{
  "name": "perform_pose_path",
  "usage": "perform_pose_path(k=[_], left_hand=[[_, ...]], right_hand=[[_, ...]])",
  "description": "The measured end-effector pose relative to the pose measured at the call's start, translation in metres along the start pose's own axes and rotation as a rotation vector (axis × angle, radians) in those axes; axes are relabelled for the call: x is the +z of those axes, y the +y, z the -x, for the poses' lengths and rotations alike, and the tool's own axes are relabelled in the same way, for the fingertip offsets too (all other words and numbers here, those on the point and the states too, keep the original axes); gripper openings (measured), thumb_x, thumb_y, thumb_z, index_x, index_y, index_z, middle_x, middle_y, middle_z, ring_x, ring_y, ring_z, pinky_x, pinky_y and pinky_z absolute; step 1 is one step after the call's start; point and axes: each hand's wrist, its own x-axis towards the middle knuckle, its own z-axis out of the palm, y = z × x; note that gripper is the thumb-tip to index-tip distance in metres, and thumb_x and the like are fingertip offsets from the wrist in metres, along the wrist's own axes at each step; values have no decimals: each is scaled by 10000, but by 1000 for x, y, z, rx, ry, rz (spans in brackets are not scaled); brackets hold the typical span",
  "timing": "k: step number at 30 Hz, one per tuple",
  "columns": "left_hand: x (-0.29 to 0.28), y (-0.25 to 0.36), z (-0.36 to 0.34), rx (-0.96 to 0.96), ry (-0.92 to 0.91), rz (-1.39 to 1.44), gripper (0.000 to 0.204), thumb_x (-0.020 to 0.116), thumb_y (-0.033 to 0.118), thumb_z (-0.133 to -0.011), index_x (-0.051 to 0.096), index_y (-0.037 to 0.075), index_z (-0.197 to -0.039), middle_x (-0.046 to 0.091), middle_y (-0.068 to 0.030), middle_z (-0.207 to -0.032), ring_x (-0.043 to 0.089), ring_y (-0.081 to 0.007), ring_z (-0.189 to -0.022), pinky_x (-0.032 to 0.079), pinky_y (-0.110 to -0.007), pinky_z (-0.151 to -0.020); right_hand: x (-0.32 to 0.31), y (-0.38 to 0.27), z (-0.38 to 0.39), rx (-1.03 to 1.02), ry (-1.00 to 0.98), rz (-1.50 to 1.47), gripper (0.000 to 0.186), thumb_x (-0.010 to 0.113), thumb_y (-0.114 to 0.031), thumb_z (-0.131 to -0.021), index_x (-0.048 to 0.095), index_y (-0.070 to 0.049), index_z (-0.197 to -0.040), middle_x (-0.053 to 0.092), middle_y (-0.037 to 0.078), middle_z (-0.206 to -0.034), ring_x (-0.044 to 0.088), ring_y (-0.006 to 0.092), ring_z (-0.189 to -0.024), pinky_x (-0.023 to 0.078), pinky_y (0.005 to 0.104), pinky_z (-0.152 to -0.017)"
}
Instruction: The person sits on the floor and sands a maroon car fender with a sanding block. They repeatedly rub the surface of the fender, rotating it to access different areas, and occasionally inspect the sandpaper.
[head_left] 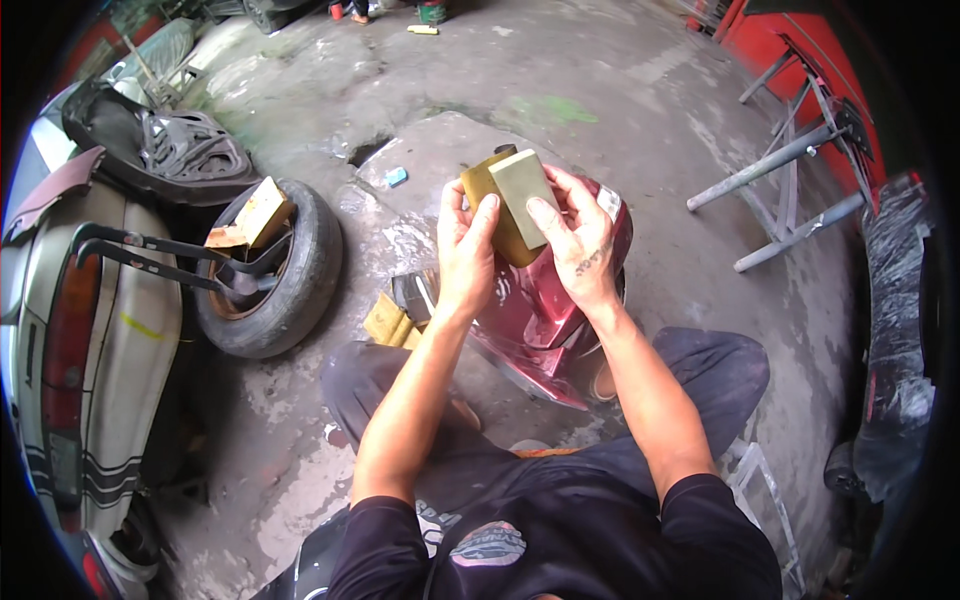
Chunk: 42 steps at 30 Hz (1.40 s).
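Left grip (466, 250) and right grip (586, 240) clasp brown sheet (508, 238) and pale block (520, 188) between them.

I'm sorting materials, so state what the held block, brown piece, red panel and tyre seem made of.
Block: perhaps rubber or foam; matte, pale. Brown piece: possibly sandpaper, dull, uniformly coloured; grit unresolved. Red panel: glossy paint, bright reflections; plastic or metal unclear. Tyre: likely rubber; dull, dark.

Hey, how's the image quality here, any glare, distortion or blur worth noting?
In the head view, the surroundings bend fisheye-style and the corners go black; also in the head view, highlights gleam on the glossy dark-red car panel and the plastic wrap at right; there too, the beige block and right hand look fairly crisp, while the distant green container looks softer.
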Motion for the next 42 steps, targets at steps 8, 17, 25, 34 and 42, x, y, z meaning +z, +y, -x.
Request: perform_pose_path(k=[8,17,25,34,42], left_hand=[[-1,-4,4,1,-82,12,364,617,131,-1105,472,99,-1438,697,-97,-1271,690,-162,-1112,582,-333,-950],[3,-7,6,29,-103,-74,320,555,154,-1142,485,47,-1435,696,-100,-1260,682,-134,-1100,571,-300,-946],[0,13,6,-181,-170,122,528,482,21,-980,500,-30,-1506,660,-169,-1373,671,-247,-1233,547,-376,-1062],[-1,0,9,-170,-241,-156,535,481,-65,-1003,556,-53,-1532,581,-176,-1567,561,-248,-1434,460,-350,-1167],[22,-9,14,369,-203,-790,488,739,-3,-939,717,109,-1414,540,-172,-1608,627,-345,-1323,520,-398,-1096]], right_hand=[[-7,-4,5,-73,26,96,435,756,-132,-1009,664,80,-1377,710,160,-1220,727,213,-993,585,322,-848],[-11,-3,8,-74,29,190,425,765,-124,-1000,674,92,-1354,714,184,-1217,717,227,-1015,576,336,-867],[-14,6,6,-115,146,179,370,726,-58,-994,664,2,-1354,709,164,-1249,698,267,-1093,565,356,-884],[-27,10,4,-418,165,464,217,645,-11,-1014,703,78,-1203,721,206,-1169,715,351,-1071,583,398,-915],[-24,-8,21,-46,-34,60,472,694,-187,-1055,579,97,-1414,721,129,-1227,683,140,-1075,565,294,-896]])
